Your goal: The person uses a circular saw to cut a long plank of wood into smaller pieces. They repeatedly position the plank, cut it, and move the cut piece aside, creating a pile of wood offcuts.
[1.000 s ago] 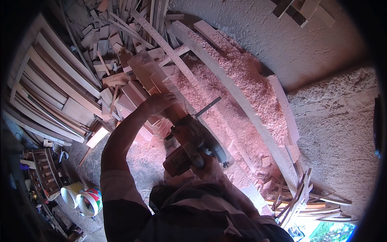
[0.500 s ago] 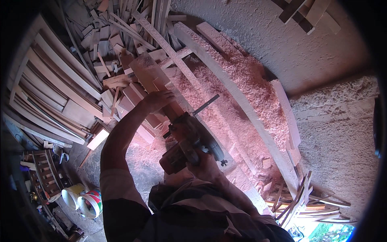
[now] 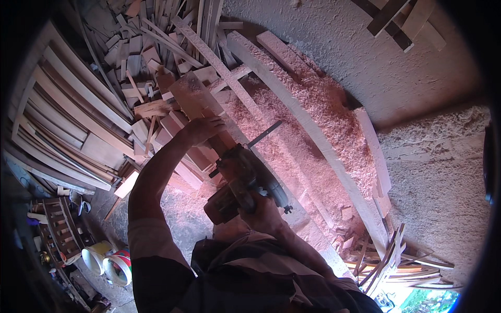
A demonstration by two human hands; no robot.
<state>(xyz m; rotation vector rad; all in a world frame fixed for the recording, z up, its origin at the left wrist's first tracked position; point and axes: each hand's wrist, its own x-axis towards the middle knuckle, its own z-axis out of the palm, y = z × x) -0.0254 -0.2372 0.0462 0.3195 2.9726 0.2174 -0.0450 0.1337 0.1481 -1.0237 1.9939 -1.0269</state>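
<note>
My right hand (image 3: 261, 213) is wrapped round the rear handle of a dark circular saw (image 3: 250, 169), which rests on a piece of wood in the middle of the view. A thin metal guide bar (image 3: 265, 134) sticks out from the saw's far right. Just ahead of the saw, my left hand (image 3: 203, 130) lies over a narrow reddish wooden piece (image 3: 223, 142), its fingers bent across it. Beneath stretches a wide, dusty board (image 3: 193, 94). The saw's body hides the blade and the cut.
Pinkish shavings (image 3: 323, 109) heap against a long curved beam (image 3: 308, 122) on the right. Offcuts (image 3: 133, 62) pile up at the far left, beside a rack of curved wooden parts (image 3: 78, 99). Two buckets (image 3: 117, 268) stand at lower left. A rough wall (image 3: 438, 156) rises at right.
The saw has shifted very slightly left and away from me. The wooden strip's end that showed beyond my left hand is no longer distinct. Both hands keep their holds.
</note>
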